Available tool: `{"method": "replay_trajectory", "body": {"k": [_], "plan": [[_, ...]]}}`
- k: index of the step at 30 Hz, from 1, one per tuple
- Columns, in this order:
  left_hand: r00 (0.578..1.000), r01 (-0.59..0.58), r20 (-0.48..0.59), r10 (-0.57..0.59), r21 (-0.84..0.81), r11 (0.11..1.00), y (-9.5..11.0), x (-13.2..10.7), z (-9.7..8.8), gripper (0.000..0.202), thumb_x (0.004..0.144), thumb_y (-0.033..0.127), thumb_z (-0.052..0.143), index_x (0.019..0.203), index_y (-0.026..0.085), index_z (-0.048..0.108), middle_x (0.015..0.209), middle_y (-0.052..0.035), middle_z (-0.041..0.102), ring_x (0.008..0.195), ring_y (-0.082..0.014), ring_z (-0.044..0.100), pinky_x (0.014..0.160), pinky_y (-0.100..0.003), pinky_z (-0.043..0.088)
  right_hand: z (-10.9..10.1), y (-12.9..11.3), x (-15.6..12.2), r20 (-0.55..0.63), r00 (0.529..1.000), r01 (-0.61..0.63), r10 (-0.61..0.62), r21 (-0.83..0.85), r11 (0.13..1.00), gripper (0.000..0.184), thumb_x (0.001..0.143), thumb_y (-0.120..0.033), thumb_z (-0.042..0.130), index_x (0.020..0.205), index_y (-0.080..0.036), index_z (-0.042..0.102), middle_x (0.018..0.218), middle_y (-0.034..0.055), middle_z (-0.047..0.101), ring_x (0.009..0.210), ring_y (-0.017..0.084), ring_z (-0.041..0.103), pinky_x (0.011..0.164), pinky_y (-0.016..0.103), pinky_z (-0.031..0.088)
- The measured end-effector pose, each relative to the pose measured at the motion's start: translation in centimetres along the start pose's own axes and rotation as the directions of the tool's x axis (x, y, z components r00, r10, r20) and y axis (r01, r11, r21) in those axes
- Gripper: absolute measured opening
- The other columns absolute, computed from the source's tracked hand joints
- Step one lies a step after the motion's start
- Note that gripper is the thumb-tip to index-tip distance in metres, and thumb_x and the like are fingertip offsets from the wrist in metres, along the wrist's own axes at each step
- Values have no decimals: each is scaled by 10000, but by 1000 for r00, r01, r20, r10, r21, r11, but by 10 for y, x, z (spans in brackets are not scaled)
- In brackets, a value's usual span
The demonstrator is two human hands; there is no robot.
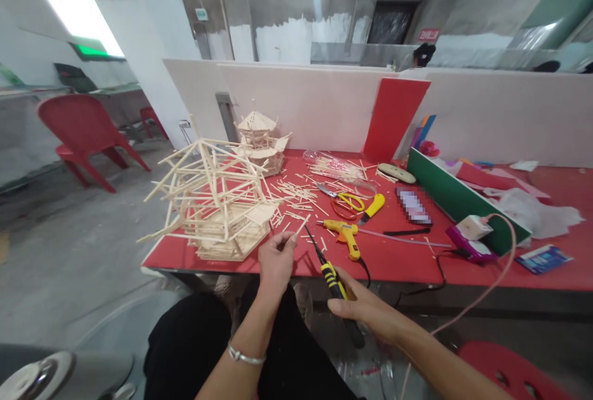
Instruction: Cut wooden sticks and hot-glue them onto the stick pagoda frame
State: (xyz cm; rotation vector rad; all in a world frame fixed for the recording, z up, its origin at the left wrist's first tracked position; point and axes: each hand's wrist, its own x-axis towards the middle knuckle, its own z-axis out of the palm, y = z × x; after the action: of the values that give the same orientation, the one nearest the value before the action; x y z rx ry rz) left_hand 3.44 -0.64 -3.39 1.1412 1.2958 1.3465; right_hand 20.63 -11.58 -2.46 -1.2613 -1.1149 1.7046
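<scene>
My left hand [277,257], with a bracelet at the wrist, pinches a short thin wooden stick [302,224] over the table's front edge. In my right hand [359,301] is a pair of long-nose pliers [332,279] with yellow and black handles. Their dark, slim jaws point up and left, close to the stick; whether they touch it I cannot tell. A large open stick frame on a slatted base [231,239] stands left of my left hand. Beyond the pliers lies a yellow hot glue gun [343,234], its nozzle facing left.
A smaller stick pagoda [259,141] stands behind the frame. Loose sticks [294,193], yellow-handled scissors [349,200], a yellow utility knife [374,205] and a phone [414,205] lie on the red table [287,269]. A green board [463,199] and a cabled charger [472,227] are at right.
</scene>
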Motion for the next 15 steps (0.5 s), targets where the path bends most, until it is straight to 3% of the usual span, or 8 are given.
{"method": "replay_trajectory", "body": {"k": [3, 8, 15], "plan": [[1000, -25, 2, 25, 40, 999, -1, 1, -5, 191, 713, 318, 666, 748, 134, 705, 604, -6, 635, 559, -125, 534, 572, -247, 422, 3, -5, 4, -5, 1000, -19, 19, -69, 997, 839, 658, -482, 770, 1382, -203, 451, 1357, 103, 510, 1315, 292, 380, 1104, 452, 258], [993, -80, 93, 71, 103, 991, 1, -7, -5, 129, 712, 263, 656, 699, 147, 710, 611, -10, 646, 579, -142, 552, 575, -254, 422, 10, -13, 6, 11, 1000, 10, -9, -126, 992, 824, 652, -452, 770, 1370, -198, 456, 1284, 99, 550, 1254, 288, 431, 1081, 443, 291], [979, -145, 164, 119, 157, 977, 8, -11, -2, 103, 728, 196, 609, 707, 154, 701, 640, -9, 650, 593, -148, 566, 572, -251, 419, 13, -13, 13, 22, 998, 59, -56, -194, 979, 745, 676, -379, 738, 1338, -183, 460, 1007, 52, 614, 1105, 259, 501, 1000, 410, 362]]}}
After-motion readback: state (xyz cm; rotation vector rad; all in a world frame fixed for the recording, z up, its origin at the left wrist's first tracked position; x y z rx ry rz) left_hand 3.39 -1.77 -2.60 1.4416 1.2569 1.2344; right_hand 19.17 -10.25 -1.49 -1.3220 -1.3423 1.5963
